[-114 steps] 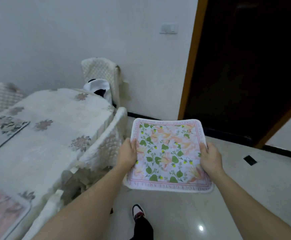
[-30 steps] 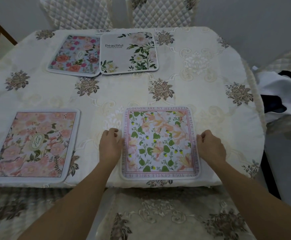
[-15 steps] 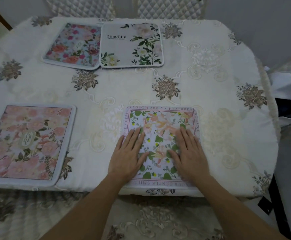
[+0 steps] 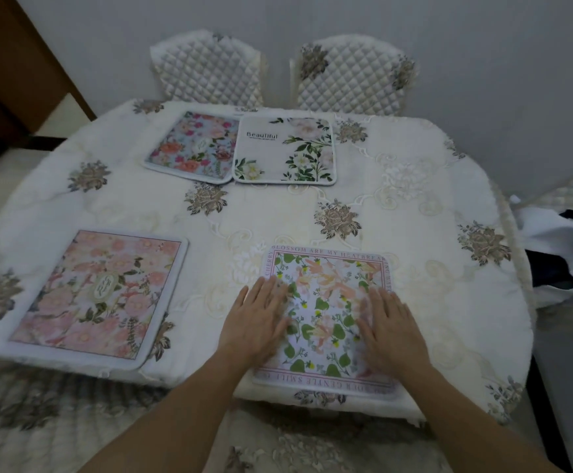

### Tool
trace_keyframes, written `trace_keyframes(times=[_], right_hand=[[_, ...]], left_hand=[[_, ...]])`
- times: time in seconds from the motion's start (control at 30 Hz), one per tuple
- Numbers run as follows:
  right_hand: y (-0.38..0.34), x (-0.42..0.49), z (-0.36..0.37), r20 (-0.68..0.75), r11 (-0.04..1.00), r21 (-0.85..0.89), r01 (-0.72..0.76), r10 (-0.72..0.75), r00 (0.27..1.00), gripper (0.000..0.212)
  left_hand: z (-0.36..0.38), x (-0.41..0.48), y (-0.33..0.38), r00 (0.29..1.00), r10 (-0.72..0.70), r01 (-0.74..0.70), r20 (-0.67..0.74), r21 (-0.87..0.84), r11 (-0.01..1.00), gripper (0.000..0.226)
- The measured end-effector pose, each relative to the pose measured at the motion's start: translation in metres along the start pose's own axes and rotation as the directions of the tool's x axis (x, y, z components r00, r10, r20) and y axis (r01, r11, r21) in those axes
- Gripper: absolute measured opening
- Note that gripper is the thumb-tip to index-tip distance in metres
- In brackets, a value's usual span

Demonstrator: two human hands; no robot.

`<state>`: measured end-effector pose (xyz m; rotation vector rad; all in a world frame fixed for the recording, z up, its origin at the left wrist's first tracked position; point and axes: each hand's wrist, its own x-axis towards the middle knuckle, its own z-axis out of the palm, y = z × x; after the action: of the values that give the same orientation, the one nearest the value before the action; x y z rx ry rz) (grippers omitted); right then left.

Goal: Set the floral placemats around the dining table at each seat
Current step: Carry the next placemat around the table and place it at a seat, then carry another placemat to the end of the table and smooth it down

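Observation:
A white placemat with green leaves and a pink lettered border [image 4: 326,302] lies flat at the near edge of the table [image 4: 414,199]. My left hand [image 4: 256,322] rests palm down on its left side, fingers spread. My right hand [image 4: 392,327] lies flat on its right side. A pink floral placemat [image 4: 100,302] sits at the near left. At the far side a blue floral placemat [image 4: 193,146] and a white "Beautiful" placemat [image 4: 285,150] lie edge to edge.
Two quilted chair backs [image 4: 210,68] [image 4: 353,75] stand behind the far edge, against a grey wall. A white and dark cloth [image 4: 561,247] lies on a seat at the right. A covered chair seat [image 4: 278,442] is just below my arms.
I carried the leaf placemat to the table and laid it at the near edge. My hands went from gripping its sides to lying flat on it, then slid apart outward.

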<state>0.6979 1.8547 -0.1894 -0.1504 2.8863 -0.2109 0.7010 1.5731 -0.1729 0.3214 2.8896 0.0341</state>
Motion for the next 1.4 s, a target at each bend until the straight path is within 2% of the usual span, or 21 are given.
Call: trace_keyframes(times=[0.13, 0.23, 0.4, 0.6, 0.7, 0.83, 0.97, 1.1, 1.4], right_hand=[[-0.019, -0.009, -0.04, -0.073, 1.0, -0.001, 0.015, -0.015, 0.997, 0.074], [-0.035, -0.015, -0.07, -0.107, 0.998, -0.014, 0.053, -0.054, 0.993, 0.079], [-0.062, -0.027, -0.104, -0.17, 0.993, 0.012, 0.117, -0.114, 0.979, 0.062], [-0.091, -0.033, -0.125, -0.206, 0.982, -0.01, 0.187, -0.185, 0.961, 0.06], [-0.108, -0.038, -0.131, -0.215, 0.968, -0.011, 0.251, -0.247, 0.945, 0.06], [-0.138, -0.036, -0.132, -0.2, 0.929, -0.022, 0.369, -0.365, 0.909, 0.06], [-0.18, -0.038, -0.123, -0.189, 0.859, -0.038, 0.511, -0.508, 0.84, 0.059], [-0.23, -0.048, -0.11, -0.159, 0.758, -0.069, 0.648, -0.65, 0.743, 0.058], [-0.37, -0.104, -0.085, -0.136, 0.466, -0.091, 0.88, -0.881, 0.453, 0.055]], left_hand=[[-0.036, -0.015, -0.005, 0.997, -0.044, 0.044, -0.062, 0.003, 0.999, 0.071], [-0.056, -0.027, -0.009, 0.987, -0.045, 0.046, -0.152, -0.001, 0.999, 0.064], [-0.078, -0.045, -0.016, 0.958, -0.018, 0.027, -0.287, 0.028, 0.999, 0.056], [-0.097, -0.067, -0.024, 0.938, -0.041, 0.039, -0.345, -0.012, 0.999, 0.061], [-0.103, -0.086, -0.029, 0.928, -0.083, 0.071, -0.364, -0.046, 0.996, 0.063], [-0.108, -0.119, -0.038, 0.894, -0.193, 0.181, -0.404, -0.067, 0.981, 0.061], [-0.1, -0.162, -0.053, 0.856, -0.322, 0.313, -0.403, -0.091, 0.945, 0.059], [-0.089, -0.217, -0.072, 0.787, -0.465, 0.454, -0.405, -0.129, 0.882, 0.057], [-0.071, -0.361, -0.115, 0.535, -0.747, 0.739, -0.394, -0.21, 0.64, 0.056]])
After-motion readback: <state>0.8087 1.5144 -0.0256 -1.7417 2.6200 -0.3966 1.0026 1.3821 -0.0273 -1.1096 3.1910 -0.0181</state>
